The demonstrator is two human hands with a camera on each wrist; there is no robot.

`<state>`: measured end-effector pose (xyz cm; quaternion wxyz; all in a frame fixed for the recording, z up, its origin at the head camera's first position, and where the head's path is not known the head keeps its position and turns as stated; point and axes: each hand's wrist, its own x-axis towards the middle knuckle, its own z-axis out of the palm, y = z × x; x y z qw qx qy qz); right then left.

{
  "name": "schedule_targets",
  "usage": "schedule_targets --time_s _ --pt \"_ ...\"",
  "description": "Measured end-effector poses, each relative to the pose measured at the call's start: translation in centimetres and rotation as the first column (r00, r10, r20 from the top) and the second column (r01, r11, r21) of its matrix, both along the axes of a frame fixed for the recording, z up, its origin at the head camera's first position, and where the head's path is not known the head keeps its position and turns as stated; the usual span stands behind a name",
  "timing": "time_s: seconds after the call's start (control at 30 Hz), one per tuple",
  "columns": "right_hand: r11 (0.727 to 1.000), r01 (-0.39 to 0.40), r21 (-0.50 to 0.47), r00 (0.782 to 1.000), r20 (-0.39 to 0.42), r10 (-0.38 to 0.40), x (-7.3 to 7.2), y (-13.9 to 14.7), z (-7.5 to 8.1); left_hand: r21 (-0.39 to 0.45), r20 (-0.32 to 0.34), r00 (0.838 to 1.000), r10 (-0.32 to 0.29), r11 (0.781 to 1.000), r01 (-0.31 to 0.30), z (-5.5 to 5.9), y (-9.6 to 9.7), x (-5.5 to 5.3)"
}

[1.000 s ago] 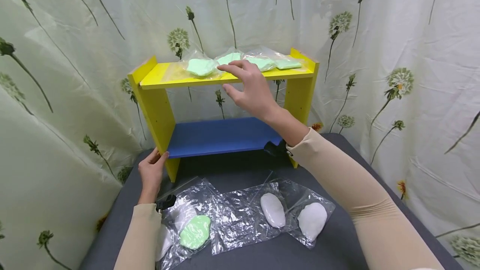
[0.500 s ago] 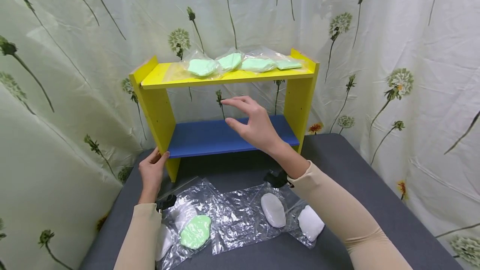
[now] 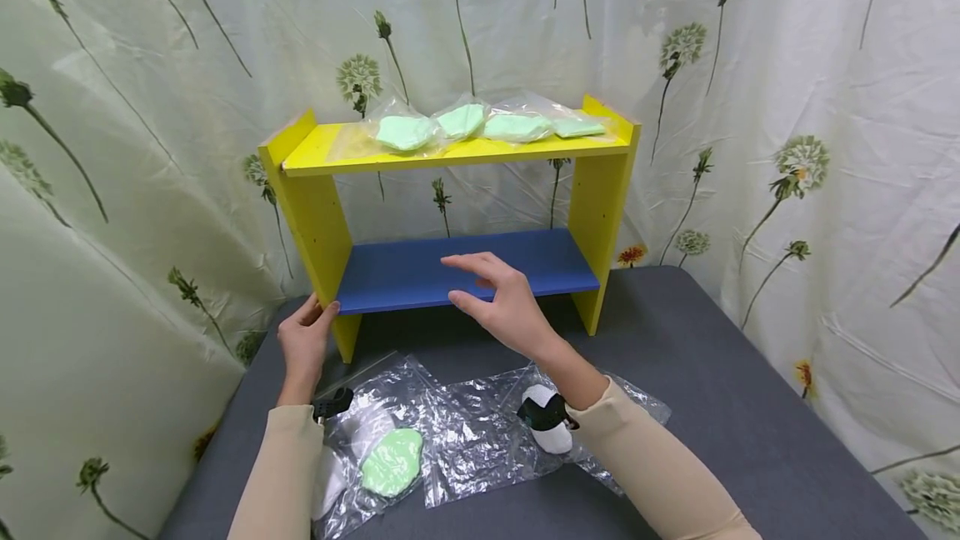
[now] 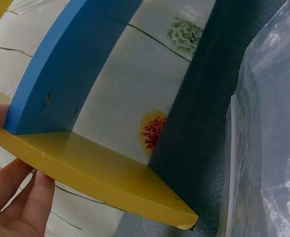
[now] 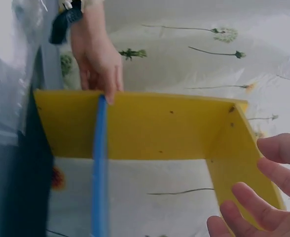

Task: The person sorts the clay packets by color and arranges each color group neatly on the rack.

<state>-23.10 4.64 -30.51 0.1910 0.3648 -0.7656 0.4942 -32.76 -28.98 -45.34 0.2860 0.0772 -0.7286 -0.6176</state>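
Shelf (image 3: pixel 465 158) on surface (image 3: pixel 720 382): L hand (image 3: pixel 303 346) pinches its L side by blue board (image 3: pixel 397 273); R hand (image 3: pixel 510 307), w/ fingers & thumb apart, blocks part of board. Strap (image 3: pixel 543 412) covers white lump's (image 3: pixel 555 440) mid. Clear bags (image 3: pixel 476 444) in front, 4 bagged green lumps (image 3: pixel 517 128) atop, curtain (image 3: pixel 750 107) behind.

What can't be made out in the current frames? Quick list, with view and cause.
- Head: contents of the rightmost bag on the dark tabletop, behind the right sleeve.
- Head: middle of the white lump, behind the black wrist device.
- Left wrist: rest of the left hand, cut off by the frame edge.
- Right wrist: rest of the right hand, cut off likewise; blue shelf blurred.
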Motion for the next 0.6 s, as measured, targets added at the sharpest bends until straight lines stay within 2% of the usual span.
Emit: schedule_targets --time_s 0.3,0.5,0.6 --pt "0.998 -0.07 0.011 0.988 0.136 0.067 1.2 -1.2 -4.3 -0.008 0.006 1.0 -0.006 1.0 0.006 0.0 0.1 0.2" --pt "0.996 -0.081 0.028 0.975 0.208 0.073 2.2 -1.9 -6.6 -0.012 0.003 1.0 -0.008 1.0 0.008 0.2 0.1 0.4" --pt "0.996 -0.083 0.031 0.969 0.234 0.074 2.1 -2.3 -8.2 -0.014 0.008 1.0 -0.006 1.0 0.006 0.2 0.0 0.3"
